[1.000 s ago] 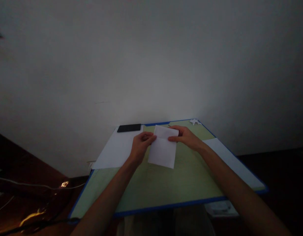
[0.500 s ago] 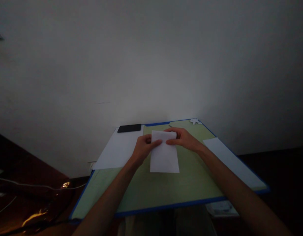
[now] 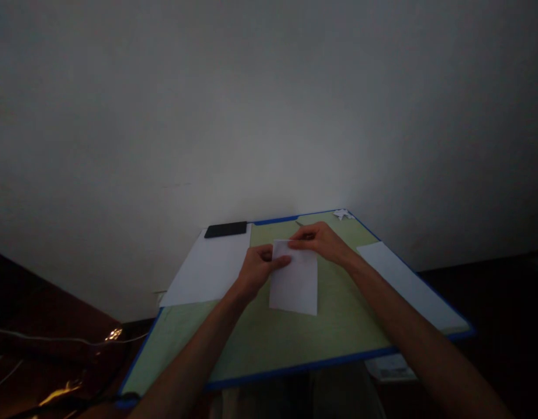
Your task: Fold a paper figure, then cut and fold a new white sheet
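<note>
A small white sheet of paper (image 3: 294, 288) is held up over the middle of the greenish table, its lower edge toward me. My left hand (image 3: 257, 266) pinches its upper left side, thumb in front and fingers partly behind. At the top edge my right hand (image 3: 318, 240) grips the paper between thumb and fingertips. Whether the sheet is folded in layers I cannot tell in the dim light.
The table (image 3: 251, 349) has a blue edge and stands against a grey wall. A large white sheet (image 3: 208, 267) lies at left with a flat black device (image 3: 225, 229) on it. Another white sheet (image 3: 409, 285) lies at right. White paper stars (image 3: 343, 214) rest in the far right corner.
My right hand has shifted its grip from the paper's upper right side to its top edge. The paper has turned slightly, its lower right corner now lower. The view has tilted a little.
</note>
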The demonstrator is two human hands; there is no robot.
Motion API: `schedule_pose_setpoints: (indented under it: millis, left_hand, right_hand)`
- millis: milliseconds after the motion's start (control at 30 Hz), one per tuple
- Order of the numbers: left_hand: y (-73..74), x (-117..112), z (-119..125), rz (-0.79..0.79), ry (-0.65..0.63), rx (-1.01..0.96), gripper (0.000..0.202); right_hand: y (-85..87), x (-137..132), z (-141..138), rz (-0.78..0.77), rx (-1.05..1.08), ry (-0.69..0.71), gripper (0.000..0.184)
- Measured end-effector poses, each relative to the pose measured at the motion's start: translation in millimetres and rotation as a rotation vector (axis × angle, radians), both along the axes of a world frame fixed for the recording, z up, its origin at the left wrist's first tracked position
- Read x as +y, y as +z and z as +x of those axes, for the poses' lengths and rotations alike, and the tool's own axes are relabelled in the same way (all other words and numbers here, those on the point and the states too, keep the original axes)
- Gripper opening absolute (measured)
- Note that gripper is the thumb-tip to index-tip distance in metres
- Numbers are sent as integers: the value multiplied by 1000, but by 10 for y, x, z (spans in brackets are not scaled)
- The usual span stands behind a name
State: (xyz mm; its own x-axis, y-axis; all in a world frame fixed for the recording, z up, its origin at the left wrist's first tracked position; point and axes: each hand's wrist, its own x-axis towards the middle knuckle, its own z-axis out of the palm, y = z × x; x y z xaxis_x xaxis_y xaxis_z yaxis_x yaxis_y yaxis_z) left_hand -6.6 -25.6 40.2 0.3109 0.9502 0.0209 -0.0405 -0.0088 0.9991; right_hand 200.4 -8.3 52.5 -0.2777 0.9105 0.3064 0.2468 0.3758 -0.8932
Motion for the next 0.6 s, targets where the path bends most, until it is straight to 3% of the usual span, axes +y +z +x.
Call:
schedule_pose_setpoints:
  millis: [300, 467, 600]
  left_hand:
    - [-29, -16, -7, 5, -30, -4, 36]
    - [-54, -5, -7, -14, -83, -10, 34]
    - [-40, -7, -17, -7, -42, -4, 33]
  right_hand:
    - [222, -27, -109, 156, -163, 69, 24]
    - [234, -17, -127, 223, -151, 121, 26]
    - [256, -20, -101, 324, -258, 66, 32]
